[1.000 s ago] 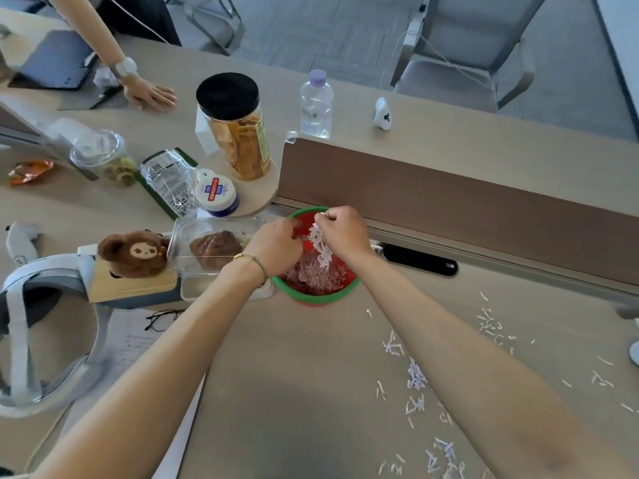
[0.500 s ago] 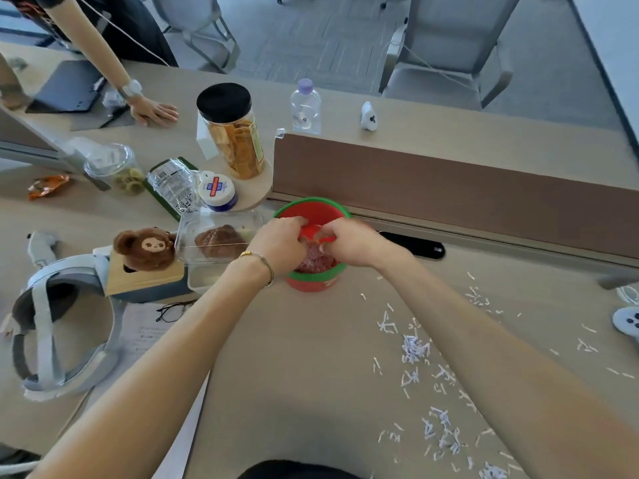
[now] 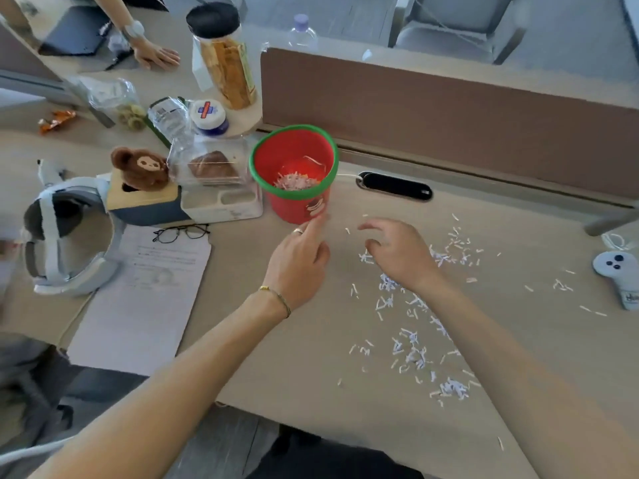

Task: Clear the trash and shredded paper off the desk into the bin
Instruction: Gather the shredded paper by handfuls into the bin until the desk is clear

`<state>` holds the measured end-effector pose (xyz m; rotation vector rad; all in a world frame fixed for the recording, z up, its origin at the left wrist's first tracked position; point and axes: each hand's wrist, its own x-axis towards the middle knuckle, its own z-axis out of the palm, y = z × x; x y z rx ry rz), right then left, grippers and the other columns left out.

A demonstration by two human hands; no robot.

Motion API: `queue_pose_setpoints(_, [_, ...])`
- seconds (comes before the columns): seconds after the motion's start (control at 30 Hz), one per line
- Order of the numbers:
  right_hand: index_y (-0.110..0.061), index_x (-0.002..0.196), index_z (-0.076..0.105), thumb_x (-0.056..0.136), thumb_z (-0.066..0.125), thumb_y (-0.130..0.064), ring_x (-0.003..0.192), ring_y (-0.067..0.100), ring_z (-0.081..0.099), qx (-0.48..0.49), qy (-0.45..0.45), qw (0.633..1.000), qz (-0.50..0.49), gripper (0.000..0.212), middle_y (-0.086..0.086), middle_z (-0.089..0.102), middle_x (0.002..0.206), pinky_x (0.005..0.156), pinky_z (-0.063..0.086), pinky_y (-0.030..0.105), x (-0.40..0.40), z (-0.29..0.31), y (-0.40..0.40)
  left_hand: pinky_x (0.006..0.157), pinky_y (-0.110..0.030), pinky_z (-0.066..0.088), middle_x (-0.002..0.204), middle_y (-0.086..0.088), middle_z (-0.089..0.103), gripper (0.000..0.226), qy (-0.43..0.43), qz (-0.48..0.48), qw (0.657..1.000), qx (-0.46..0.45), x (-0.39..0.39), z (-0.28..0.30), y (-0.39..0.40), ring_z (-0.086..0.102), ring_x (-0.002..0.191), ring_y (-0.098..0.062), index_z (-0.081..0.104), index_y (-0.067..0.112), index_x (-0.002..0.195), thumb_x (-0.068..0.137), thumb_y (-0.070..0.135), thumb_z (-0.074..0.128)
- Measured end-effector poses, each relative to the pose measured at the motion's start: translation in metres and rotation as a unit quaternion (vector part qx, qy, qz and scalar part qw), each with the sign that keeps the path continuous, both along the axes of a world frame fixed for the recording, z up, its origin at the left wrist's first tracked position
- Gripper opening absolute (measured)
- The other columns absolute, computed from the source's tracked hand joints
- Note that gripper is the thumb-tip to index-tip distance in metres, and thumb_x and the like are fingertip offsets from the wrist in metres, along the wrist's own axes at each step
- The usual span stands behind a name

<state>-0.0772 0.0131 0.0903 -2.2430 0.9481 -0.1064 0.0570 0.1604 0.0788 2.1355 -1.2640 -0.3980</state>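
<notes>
A small red bin [image 3: 298, 205] with a green rim stands on the desk by the brown divider; shredded paper lies in its bottom. More shredded paper [image 3: 411, 344] is scattered over the desk to the right and in front of the bin. My left hand [image 3: 299, 262] hovers just in front of the bin, fingers loose, one finger reaching toward its base. My right hand [image 3: 397, 252] hangs over the near shreds with fingers spread and half curled, holding nothing that I can see.
Left of the bin sit a clear food box [image 3: 211, 167], a plush bear [image 3: 138, 167], a headset [image 3: 65, 236], glasses [image 3: 179, 232] and a paper sheet [image 3: 145, 299]. A snack jar [image 3: 224, 60] stands behind. A controller [image 3: 619, 271] lies far right. Another person's hand [image 3: 155, 57] rests at top left.
Both hands left the bin's mouth and drew back toward me onto the desk. The shreds the right hand held over the bin are gone from it.
</notes>
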Motion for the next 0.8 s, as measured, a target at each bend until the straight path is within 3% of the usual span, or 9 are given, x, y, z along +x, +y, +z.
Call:
queue_pose_setpoints(0.07, [-0.023,0.117,0.074,0.089,0.058,-0.009,0.117,0.022,0.064,0.020,0.005,1.000,0.001,0.035,0.003,0.073,0.122,0.099,0.047,0.030,-0.033,-0.019,0.011,0.099,-0.034,0.043,0.136,-0.001,0.060,0.050,0.028,0.022,0.999,0.001,-0.034,-0.028,0.026,0.056,0.121,-0.025,0.045,0.019,0.147,0.097,0.012,0.049])
queue_pose_setpoints(0.17, [-0.028,0.115,0.074,0.090,0.058,-0.011,0.122,0.018,0.059,0.031,0.027,0.999,0.022,0.034,-0.003,0.071,0.123,0.100,0.044,0.028,-0.089,-0.052,0.022,0.111,-0.025,0.032,0.153,0.005,0.042,0.054,0.030,0.032,0.998,0.053,-0.089,-0.074,0.067,0.042,0.136,-0.017,0.033,0.024,0.155,0.102,0.021,0.045])
queue_pose_setpoints(0.23, [-0.027,0.116,0.074,0.089,0.058,-0.007,0.124,0.016,0.057,0.032,0.039,0.998,0.025,0.037,-0.005,0.069,0.127,0.098,0.040,0.023,-0.126,-0.074,0.025,0.124,-0.032,0.016,0.162,0.005,0.025,0.062,0.037,0.033,0.995,0.086,-0.117,-0.111,0.091,0.020,0.152,-0.016,0.017,0.026,0.159,0.103,0.030,0.042])
queue_pose_setpoints(0.33, [-0.023,0.120,0.073,0.087,0.058,-0.002,0.128,0.014,0.055,0.030,0.049,0.998,-0.004,0.042,-0.005,0.066,0.132,0.102,0.036,0.020,-0.181,-0.103,0.025,0.126,-0.045,0.003,0.169,0.003,0.006,0.076,-0.015,0.028,0.987,0.155,-0.153,-0.164,0.114,-0.005,0.156,-0.015,-0.005,0.026,0.161,0.101,0.051,0.035])
queue_pose_setpoints(0.57, [-0.028,0.125,0.069,0.086,0.061,0.002,0.134,0.010,0.048,0.013,0.045,0.995,-0.084,0.049,-0.012,0.060,0.137,0.107,0.027,0.013,-0.288,-0.151,0.032,0.123,-0.060,0.008,0.168,-0.018,-0.001,0.090,-0.098,0.064,0.968,0.224,-0.214,-0.211,0.097,-0.005,0.156,-0.035,0.008,0.018,0.162,0.094,0.072,0.033])
queue_pose_setpoints(0.7, [-0.022,0.142,0.056,0.091,0.063,-0.008,0.146,0.020,0.035,-0.037,0.085,0.992,-0.087,0.053,-0.004,0.046,0.154,0.119,0.027,0.031,-0.340,-0.169,0.041,0.121,-0.064,0.009,0.168,-0.019,0.004,0.093,-0.108,-0.019,0.976,0.186,-0.259,-0.212,0.047,0.000,0.155,-0.037,0.015,0.015,0.161,0.093,0.075,0.033])
queue_pose_setpoints(0.8, [-0.021,0.150,0.045,0.095,0.050,-0.027,0.153,0.025,0.024,-0.054,0.100,0.988,-0.109,0.056,0.002,0.033,0.163,0.122,0.027,0.045,-0.371,-0.180,0.046,0.122,-0.064,0.005,0.168,-0.019,0.002,0.101,-0.107,-0.068,0.978,0.165,-0.291,-0.212,0.008,-0.001,0.156,-0.036,0.013,0.015,0.161,0.088,0.081,0.035])
